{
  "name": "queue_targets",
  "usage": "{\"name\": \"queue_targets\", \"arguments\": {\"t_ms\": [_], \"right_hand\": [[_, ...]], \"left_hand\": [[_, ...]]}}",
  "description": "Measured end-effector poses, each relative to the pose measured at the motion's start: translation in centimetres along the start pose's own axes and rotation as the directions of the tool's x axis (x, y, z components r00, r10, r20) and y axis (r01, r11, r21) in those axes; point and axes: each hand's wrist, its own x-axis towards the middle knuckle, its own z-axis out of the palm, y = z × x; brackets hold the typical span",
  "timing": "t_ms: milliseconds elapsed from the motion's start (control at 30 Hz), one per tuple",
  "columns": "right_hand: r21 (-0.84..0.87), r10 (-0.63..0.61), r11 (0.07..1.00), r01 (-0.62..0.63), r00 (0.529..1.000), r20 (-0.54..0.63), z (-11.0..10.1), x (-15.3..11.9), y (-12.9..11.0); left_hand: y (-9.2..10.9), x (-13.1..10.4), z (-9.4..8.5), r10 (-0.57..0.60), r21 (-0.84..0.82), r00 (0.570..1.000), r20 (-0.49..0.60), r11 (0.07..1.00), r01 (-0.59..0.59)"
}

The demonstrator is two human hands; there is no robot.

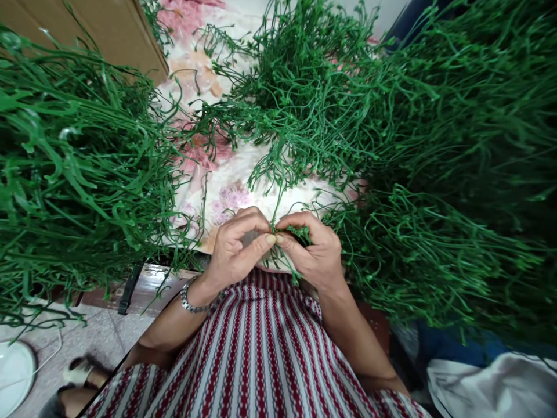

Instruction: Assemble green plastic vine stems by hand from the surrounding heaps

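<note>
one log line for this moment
left hand: pinches green sprig | right hand: holds same sprig | around: green stem piles, floral cloth

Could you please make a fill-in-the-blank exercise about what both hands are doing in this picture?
1. Both hands pinch one thin ____ plastic sprig between their fingertips.
2. The left hand has a silver metal ____ at its wrist.
3. The piles of green plastic stems lie on a ____-patterned cloth.
4. The right hand is above a red-and-white ____ garment.

Missing words: green; bracelet; flower; striped
</note>
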Motion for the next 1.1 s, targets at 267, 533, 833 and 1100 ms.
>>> {"name": "queue_targets", "arguments": {"t_ms": [267, 533, 833, 1100], "right_hand": [[0.058, -0.045, 0.997, 0.041, 0.997, 0.063, -0.1, 0.0, 0.7], [0.105, -0.004, 0.995, -0.006, 0.995, 0.099, 0.0, 0.1, 0.7], [-0.032, -0.079, 0.996, 0.086, 0.981, 0.178, -0.4, 0.5, 0.6], [-0.034, -0.178, 0.982, 0.185, 0.974, 0.141, -0.1, 0.7, 0.8]], "left_hand": [[-0.6, 0.1, 0.3, -0.057, -0.032, 0.997, -0.045, 0.998, 0.055], [-1.2, -0.3, 0.8, -0.099, -0.134, 0.973, -0.207, 0.988, 0.072], [-1.4, -0.6, 0.3, -0.017, -0.064, 0.992, -0.125, 0.998, 0.009], [-1.6, -0.8, 0.2, 0.061, 0.066, 0.996, -0.068, 0.996, -0.057]]}}
